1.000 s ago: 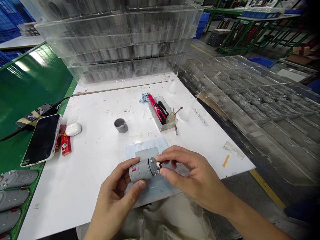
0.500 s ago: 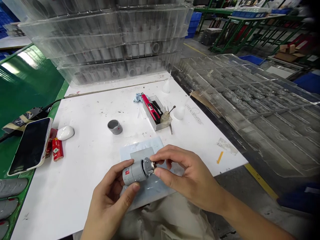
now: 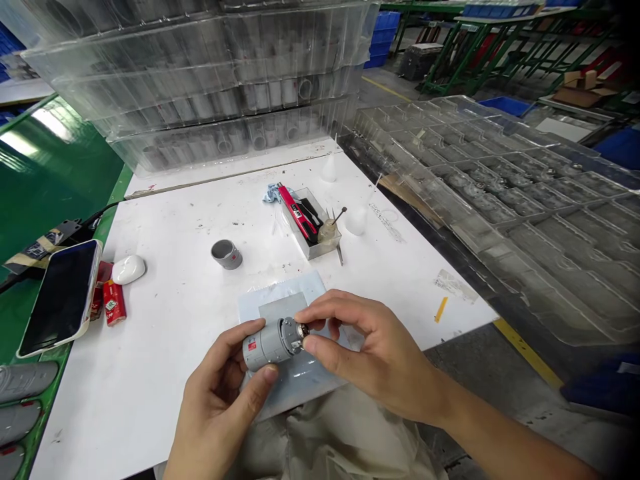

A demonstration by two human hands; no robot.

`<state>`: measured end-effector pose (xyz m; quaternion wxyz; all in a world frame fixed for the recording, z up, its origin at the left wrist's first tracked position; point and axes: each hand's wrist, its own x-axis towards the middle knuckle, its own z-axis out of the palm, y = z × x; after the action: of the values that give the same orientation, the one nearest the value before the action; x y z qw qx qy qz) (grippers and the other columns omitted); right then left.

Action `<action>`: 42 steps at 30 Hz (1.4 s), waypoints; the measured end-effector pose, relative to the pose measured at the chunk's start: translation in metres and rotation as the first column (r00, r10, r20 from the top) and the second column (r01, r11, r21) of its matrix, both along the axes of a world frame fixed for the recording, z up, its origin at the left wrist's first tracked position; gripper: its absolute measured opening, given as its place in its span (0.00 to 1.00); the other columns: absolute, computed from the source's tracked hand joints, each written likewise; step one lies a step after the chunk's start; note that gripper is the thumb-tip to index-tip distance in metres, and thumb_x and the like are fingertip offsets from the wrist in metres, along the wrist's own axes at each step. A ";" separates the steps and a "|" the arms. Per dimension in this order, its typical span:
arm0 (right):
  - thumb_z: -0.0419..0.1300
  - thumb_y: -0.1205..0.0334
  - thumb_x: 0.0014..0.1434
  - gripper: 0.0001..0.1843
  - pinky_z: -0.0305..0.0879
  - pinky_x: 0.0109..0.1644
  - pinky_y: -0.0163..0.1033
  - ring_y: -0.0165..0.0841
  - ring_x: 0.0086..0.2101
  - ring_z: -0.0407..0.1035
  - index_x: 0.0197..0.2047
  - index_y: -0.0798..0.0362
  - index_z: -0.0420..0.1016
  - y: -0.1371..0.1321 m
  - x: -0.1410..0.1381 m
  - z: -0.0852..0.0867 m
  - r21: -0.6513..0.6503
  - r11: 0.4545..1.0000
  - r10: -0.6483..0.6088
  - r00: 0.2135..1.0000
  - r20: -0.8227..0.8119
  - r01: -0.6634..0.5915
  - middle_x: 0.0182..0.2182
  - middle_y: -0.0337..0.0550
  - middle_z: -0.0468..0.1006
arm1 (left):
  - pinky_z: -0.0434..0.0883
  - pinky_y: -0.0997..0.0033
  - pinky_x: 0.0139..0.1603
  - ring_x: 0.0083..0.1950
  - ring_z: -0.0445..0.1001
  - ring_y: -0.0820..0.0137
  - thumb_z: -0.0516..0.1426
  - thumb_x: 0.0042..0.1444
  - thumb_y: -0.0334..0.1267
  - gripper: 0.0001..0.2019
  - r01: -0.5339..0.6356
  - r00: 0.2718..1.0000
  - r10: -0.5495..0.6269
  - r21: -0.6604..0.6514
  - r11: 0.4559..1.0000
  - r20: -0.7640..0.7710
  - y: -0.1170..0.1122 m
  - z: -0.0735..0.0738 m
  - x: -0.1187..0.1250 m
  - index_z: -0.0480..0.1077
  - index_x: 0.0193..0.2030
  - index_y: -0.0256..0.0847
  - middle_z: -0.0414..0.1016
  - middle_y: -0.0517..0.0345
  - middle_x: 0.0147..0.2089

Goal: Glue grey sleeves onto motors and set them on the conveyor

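A grey cylindrical body (image 3: 265,345) with a small red mark lies sideways in my left hand (image 3: 225,387), the thumb below and the fingers around its left end. My right hand (image 3: 363,347) pinches a smaller grey end piece with a metal tip (image 3: 300,331) between thumb and forefinger. That end piece sits in the right-hand mouth of the cylinder. Under both hands lies a pale blue sheet (image 3: 253,300) with a grey rectangle (image 3: 285,305) on it. A short grey ring (image 3: 227,254) stands beyond on the white table.
A clear box (image 3: 325,250) holds a red-black cutter (image 3: 297,213) and small tools. White conical bottles (image 3: 329,170) stand nearby. A phone (image 3: 60,297) and white case (image 3: 129,269) lie left. Stacked clear trays (image 3: 165,93) rise behind; a compartment tray (image 3: 500,200) is at right.
The small end piece has moved left, deeper into the cylinder's mouth, with my right hand. My left hand keeps its hold. The whole view has shifted slightly.
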<state>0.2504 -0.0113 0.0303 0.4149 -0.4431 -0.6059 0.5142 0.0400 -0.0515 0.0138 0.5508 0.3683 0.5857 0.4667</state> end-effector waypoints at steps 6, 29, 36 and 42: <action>0.68 0.66 0.64 0.11 0.71 0.46 0.37 0.31 0.42 0.75 0.48 0.46 0.86 0.001 0.000 -0.002 -0.012 1.000 0.002 1.000 0.018 -0.002 0.43 0.37 0.84 | 0.79 0.79 0.42 0.43 0.85 0.68 0.73 0.57 0.45 0.19 0.036 0.999 -0.036 0.015 0.999 -0.011 0.001 -0.005 -0.006 0.81 0.54 0.49 0.86 0.60 0.42; 0.68 0.65 0.63 0.10 0.71 0.46 0.38 0.32 0.40 0.73 0.48 0.47 0.87 0.002 0.000 -0.004 -0.054 0.998 0.011 1.000 -0.001 -0.011 0.43 0.38 0.84 | 0.76 0.87 0.41 0.42 0.83 0.74 0.75 0.54 0.46 0.19 -0.014 1.000 0.013 0.021 1.000 0.020 0.001 0.000 0.001 0.83 0.52 0.51 0.84 0.64 0.39; 0.68 0.65 0.64 0.10 0.71 0.46 0.38 0.32 0.41 0.73 0.48 0.47 0.87 0.002 0.001 -0.005 -0.064 0.998 0.020 1.000 -0.014 -0.021 0.42 0.38 0.84 | 0.78 0.83 0.43 0.42 0.84 0.70 0.75 0.54 0.45 0.21 -0.013 1.000 0.013 0.022 1.000 0.022 0.001 0.000 0.000 0.83 0.53 0.47 0.86 0.60 0.41; 0.69 0.65 0.64 0.11 0.71 0.48 0.39 0.33 0.43 0.74 0.49 0.46 0.87 0.002 0.000 -0.006 -0.084 0.996 0.029 0.999 -0.034 -0.032 0.44 0.38 0.84 | 0.78 0.84 0.43 0.44 0.84 0.71 0.75 0.55 0.45 0.19 -0.004 1.000 0.004 0.015 1.000 0.026 0.000 0.000 0.000 0.83 0.52 0.50 0.86 0.61 0.41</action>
<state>0.2503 -0.0098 0.0244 0.3978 -0.4425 -0.5834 0.5529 0.0401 -0.0511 0.0136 0.5549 0.3651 0.5756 0.4770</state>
